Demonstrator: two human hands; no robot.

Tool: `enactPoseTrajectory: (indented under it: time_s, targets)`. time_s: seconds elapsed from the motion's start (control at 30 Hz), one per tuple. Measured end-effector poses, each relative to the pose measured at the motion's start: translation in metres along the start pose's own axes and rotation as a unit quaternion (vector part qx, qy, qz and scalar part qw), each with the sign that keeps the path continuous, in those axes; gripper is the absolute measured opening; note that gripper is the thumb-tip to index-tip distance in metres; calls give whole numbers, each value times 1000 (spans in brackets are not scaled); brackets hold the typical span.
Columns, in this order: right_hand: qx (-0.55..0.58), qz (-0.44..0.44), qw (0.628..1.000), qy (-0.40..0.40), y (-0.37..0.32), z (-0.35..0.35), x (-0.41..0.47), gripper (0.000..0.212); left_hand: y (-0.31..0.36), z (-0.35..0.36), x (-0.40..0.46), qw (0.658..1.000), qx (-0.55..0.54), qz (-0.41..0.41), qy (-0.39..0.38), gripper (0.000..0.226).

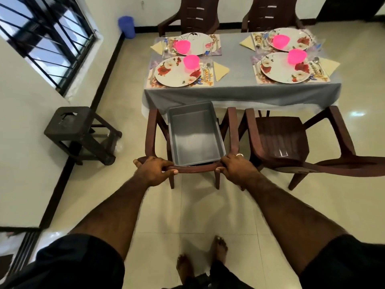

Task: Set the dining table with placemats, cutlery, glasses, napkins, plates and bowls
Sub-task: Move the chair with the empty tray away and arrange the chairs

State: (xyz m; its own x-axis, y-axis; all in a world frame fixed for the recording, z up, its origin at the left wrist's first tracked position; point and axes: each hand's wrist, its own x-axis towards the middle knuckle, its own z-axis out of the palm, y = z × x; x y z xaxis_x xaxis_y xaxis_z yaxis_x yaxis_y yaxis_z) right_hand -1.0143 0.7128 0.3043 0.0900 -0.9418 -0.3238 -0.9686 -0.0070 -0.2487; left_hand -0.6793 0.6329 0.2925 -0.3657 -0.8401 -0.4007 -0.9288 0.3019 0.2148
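— Your grip?
— Both hands curled round the top rail of the near chair (195,168): left hand (154,171) at its left end, right hand (235,171) at its right.
— On the seat?
— A grey tub (194,134).
— Beyond?
— The bench (235,88) carried four placemats with plates (177,73), pink bowls (191,61), cutlery, glasses and napkins.

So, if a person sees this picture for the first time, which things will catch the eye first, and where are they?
Probably the four bright pink bowls, one on each flowered plate on the grey-clothed table at the top. Next, the empty grey tub lying on the seat of the near brown chair. The left hand and right hand grip that chair's top rail in the middle of the view.
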Motion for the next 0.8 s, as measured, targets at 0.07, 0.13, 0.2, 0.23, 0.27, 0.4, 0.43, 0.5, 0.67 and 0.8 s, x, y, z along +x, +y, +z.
enactPoseTrajectory:
  time_s: [0.07,0.13,0.2,0.23,0.27,0.4,0.43,0.5,0.67,0.8]
  targets:
    - [-2,-6,1000,-2,3,-2,9,48,-1,-3,7,1000,-8,-7,2,63]
    - [-2,-8,1000,-20,5,-7,15,48,0,-2,10,1000,-15,-8,6,64]
    - [2,-4,999,-42,2,-11,16,50,-2,-2,7,1000,-10,-1,-6,64]
    - [3,-7,999,-52,1,-10,16,52,-2,-2,4,1000,-4,5,-18,63]
    - [-2,-13,998,-55,2,-10,15,54,0,-4,4,1000,1,11,-27,62]
    - [-9,-24,999,-41,3,-10,15,49,2,-15,4,999,8,14,-29,50]
    - [-4,-23,999,-42,3,-11,15,48,3,-15,3,999,11,16,-32,48]
    - [9,-14,999,-45,1,-10,13,47,4,-16,0,999,17,24,-34,47]
    - [26,-8,998,-51,-9,-6,6,42,2,-21,-13,999,12,30,-39,45]
    - [33,-3,999,-37,-16,0,2,38,-2,-22,-16,999,17,32,-37,45]
